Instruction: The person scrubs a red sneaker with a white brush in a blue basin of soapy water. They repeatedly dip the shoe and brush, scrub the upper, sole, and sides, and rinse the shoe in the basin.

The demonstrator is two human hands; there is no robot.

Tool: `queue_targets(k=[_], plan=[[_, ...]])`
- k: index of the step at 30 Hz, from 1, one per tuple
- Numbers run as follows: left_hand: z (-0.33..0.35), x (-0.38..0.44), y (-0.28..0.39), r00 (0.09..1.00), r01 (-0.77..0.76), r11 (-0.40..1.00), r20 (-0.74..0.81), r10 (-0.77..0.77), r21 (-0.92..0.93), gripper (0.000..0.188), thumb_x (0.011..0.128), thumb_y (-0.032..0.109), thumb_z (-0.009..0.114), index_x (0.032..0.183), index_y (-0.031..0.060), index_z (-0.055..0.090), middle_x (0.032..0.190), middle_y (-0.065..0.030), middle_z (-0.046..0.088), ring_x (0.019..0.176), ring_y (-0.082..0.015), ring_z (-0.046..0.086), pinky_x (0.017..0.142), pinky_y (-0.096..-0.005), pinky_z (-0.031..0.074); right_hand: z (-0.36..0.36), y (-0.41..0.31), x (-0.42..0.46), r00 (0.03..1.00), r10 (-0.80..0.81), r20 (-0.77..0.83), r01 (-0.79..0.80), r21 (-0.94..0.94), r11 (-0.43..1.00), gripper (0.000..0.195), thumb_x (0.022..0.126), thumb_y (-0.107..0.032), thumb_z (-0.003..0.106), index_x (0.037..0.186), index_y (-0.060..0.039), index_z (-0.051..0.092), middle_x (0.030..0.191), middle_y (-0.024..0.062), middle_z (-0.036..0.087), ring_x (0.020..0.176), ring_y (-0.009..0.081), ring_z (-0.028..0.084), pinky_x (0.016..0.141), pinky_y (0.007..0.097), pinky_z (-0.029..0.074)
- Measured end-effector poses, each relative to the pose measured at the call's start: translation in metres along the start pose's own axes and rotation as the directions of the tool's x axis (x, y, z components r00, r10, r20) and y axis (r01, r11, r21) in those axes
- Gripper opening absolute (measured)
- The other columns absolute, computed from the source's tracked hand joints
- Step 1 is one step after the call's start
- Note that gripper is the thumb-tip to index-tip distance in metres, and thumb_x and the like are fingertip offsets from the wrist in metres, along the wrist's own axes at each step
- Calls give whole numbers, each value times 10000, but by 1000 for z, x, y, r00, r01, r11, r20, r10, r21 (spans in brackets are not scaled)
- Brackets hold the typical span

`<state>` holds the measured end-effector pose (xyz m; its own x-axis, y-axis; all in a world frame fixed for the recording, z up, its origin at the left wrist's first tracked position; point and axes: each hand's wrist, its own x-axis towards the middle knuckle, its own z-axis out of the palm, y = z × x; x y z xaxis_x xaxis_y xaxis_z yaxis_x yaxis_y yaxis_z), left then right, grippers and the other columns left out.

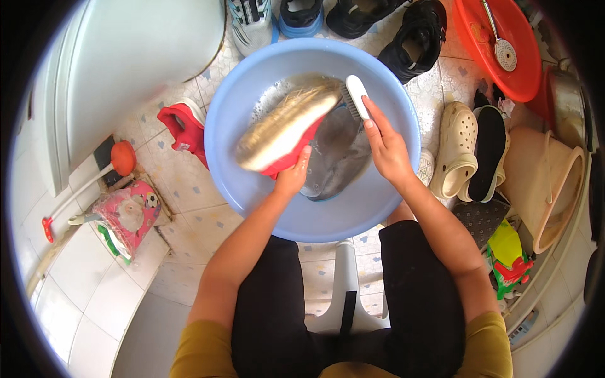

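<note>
My left hand [294, 173] grips a red shoe [289, 130] by its upper, tilted so the pale, dirt-streaked sole faces up and away from me. In my right hand [388, 144] is a white-backed scrubbing brush [357, 96] with grey bristles, its bristle side turned left towards the sole's far end. Whether the bristles touch the shoe cannot be told. Both hands are over a blue plastic basin [326, 226]. Murky grey water [338, 165] with some suds lies in it, and a dark rounded shape shows there, not clear enough to name.
Another red shoe [182, 124] stands left of the basin. Grey-and-blue and black sneakers [411, 49] line its far side. Cream clogs [456, 141], a black insole [489, 151] and a tipped beige bucket [534, 175] are at right. A red basin [522, 78] holds a skimmer. A plunger [124, 158] leans at left.
</note>
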<state>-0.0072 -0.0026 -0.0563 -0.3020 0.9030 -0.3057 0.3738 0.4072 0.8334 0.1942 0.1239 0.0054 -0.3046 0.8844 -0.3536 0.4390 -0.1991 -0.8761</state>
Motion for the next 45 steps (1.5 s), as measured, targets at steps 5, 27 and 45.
queue_targets(k=[5, 27, 45], plan=[[-15, 8, 71, 809, 461, 323, 241, -536, -826, 560, 1042, 483, 404, 1368, 38, 501, 1326, -106, 575, 1229, -223, 537, 1047, -353, 417, 3, 3, 15, 997, -75, 5, 75, -123, 989, 406, 1029, -278, 490, 1435, -262, 485, 1115, 220, 664, 978, 367, 661, 854, 405, 513], [-6, 1, 41, 795, 464, 121, 352, -495, -877, 624, 1027, 547, 343, 1471, 107, 345, 1472, -68, 446, 1322, -233, 468, 1095, -394, 411, 41, 11, 22, 914, -203, 351, 403, -738, 541, 446, 954, -254, 546, 1377, -393, 525, 774, 87, 644, 623, 268, 670, 504, 404, 538], [-15, 9, 42, 760, 513, 183, 345, -551, -839, 477, 996, 358, 574, 1344, 37, 518, 1291, -114, 595, 1140, -209, 597, 958, -344, 492, 30, 27, 41, 992, 63, 109, 25, -664, 747, 427, 1020, -308, 474, 1438, -384, 443, 878, 182, 650, 771, 367, 669, 694, 475, 538]])
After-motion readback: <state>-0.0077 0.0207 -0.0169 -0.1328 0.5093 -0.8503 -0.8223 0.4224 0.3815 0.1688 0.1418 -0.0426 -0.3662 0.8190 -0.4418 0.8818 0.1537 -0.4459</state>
